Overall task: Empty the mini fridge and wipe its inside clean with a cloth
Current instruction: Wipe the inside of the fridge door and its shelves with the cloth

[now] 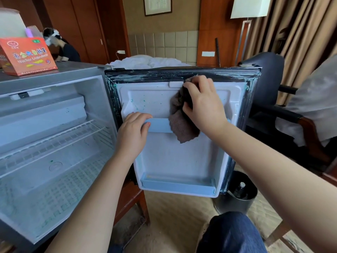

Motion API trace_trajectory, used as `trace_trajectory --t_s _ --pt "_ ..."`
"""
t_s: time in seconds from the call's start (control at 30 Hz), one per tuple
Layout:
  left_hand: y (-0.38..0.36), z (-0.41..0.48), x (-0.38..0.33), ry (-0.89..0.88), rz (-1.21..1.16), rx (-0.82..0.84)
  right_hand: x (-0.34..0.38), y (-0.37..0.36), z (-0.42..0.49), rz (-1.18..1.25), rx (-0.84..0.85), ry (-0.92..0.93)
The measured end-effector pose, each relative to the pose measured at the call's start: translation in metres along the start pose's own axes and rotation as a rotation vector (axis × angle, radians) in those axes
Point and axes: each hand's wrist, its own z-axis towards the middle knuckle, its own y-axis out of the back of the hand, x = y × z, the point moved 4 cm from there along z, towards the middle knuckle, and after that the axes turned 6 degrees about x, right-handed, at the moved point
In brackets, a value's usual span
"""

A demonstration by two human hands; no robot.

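Observation:
The mini fridge (54, 81) stands open on the left, its white inside holding only a wire shelf (54, 141). Its door (164, 161) swings out toward me, white liner facing me, with teal specks on the upper panel and on the dark gasket. My left hand (133, 132) grips the pale blue door shelf rail (160, 125) at its left end. My right hand (202, 105) holds a brown cloth (182, 128) bunched against the upper door liner near the top edge; the cloth's loose end hangs over the rail.
An orange cardboard box (27, 55) sits on the fridge top. A dark waste bin (237, 196) with a bottle inside stands on the carpet behind the door. A dark armchair (264, 84) is at the right, a bed behind, another person at the far left.

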Motion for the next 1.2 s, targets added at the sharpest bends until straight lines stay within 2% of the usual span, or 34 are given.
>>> trace_trajectory --t_s 0.2,0.4,0.53,0.63,0.73,0.9,1.03,1.2 --pt "0.0 0.0 -0.001 0.009 -0.009 0.023 -0.009 0.012 0.004 -0.174 0.049 0.067" --pt "0.003 -0.004 0.002 0.014 -0.035 0.004 -0.017 0.021 -0.015 0.017 -0.071 -0.065" --pt "0.005 -0.005 0.004 0.007 -0.061 -0.001 0.009 0.009 -0.012 0.124 -0.051 -0.05" --pt "0.006 -0.006 0.006 0.006 -0.05 0.008 0.017 0.002 -0.012 0.094 -0.015 -0.075" --pt "0.005 -0.004 0.005 0.005 -0.037 0.019 0.015 0.005 -0.009 -0.051 0.018 -0.063" --pt "0.002 -0.001 -0.002 -0.001 -0.019 0.008 -0.004 0.012 0.007 -0.154 0.201 0.002" --pt "-0.001 0.0 -0.004 0.014 -0.009 0.021 -0.011 0.02 0.011 -0.238 0.217 0.057" --pt "0.0 -0.001 -0.001 0.003 -0.019 0.005 -0.033 0.031 -0.009 -0.158 0.151 -0.016"
